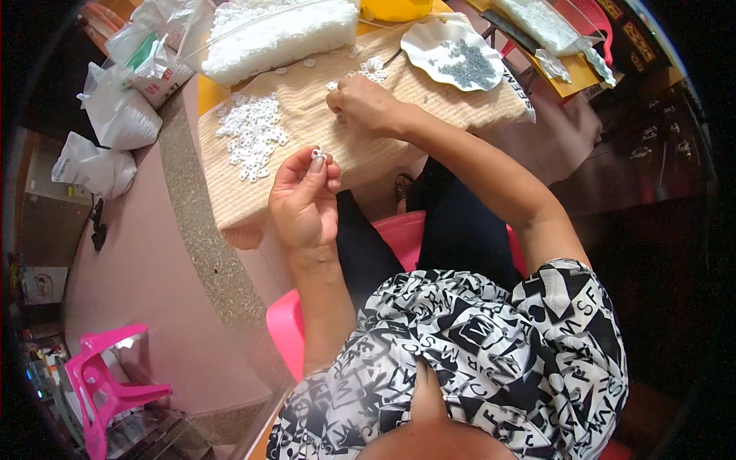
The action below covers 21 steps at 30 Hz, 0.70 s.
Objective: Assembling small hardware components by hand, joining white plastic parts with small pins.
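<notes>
My left hand [307, 199] is raised over the near edge of a towel-covered table [314, 107]. Its thumb and fingertips pinch a small white plastic piece [318, 154]. Farther off and to the right, my right hand [366, 106] is closed, fingers bent down at the towel; whatever they hold is hidden. Just beyond it lies a small group of similar white pieces [373, 69]. A larger spread of white plastic pieces [253, 134] covers the towel left of my left hand. A scalloped white plate [418, 46] bearing many tiny dark grey parts sits at the far right.
At the back stands a clear bin [280, 37] heaped with white pieces, beside a yellow container [396, 9]. White bags [115, 107] line the floor at left. A pink stool [103, 376] is at lower left. Another table [563, 86] with a clear tray stands at far right.
</notes>
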Available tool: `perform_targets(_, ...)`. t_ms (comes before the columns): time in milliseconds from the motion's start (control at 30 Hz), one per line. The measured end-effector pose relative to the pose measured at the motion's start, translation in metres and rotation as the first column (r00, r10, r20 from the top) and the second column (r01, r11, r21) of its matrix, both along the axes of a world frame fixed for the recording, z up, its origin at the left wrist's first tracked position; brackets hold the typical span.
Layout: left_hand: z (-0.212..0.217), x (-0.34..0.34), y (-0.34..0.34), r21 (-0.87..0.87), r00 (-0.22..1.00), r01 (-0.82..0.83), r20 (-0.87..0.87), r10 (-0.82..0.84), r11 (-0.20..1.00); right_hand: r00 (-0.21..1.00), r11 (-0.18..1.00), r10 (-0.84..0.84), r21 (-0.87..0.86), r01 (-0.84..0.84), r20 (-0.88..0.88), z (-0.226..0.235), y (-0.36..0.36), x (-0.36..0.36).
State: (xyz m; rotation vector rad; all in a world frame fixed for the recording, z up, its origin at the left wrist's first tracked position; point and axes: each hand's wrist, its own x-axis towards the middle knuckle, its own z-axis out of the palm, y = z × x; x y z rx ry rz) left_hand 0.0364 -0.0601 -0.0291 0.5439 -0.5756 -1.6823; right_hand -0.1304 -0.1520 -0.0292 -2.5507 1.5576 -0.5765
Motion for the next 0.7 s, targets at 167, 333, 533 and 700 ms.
perform_targets(167,0.004,-0.012,0.011,0.008,0.998,0.064,0.013,-0.064,0.998,0.782,0.941,-0.178,0.336,-0.042,0.597,0.032,0.059,-0.014)
perform_targets(333,0.01,-0.034,0.028,-0.04,0.979,0.2,0.038,-0.199,0.979,0.01,0.696,-0.58,0.502,-0.513,0.815,0.029,0.126,-0.039)
perform_targets(533,0.012,-0.052,0.044,-0.014,0.949,0.302,0.099,-0.299,0.953,-0.135,0.691,-0.635,0.481,-0.539,0.761,0.029,0.17,-0.053)
perform_targets(700,0.013,-0.058,0.051,-0.027,0.931,0.343,0.143,-0.336,0.939,-0.095,0.739,-0.578,0.47,-0.483,0.811,0.027,0.182,-0.058)
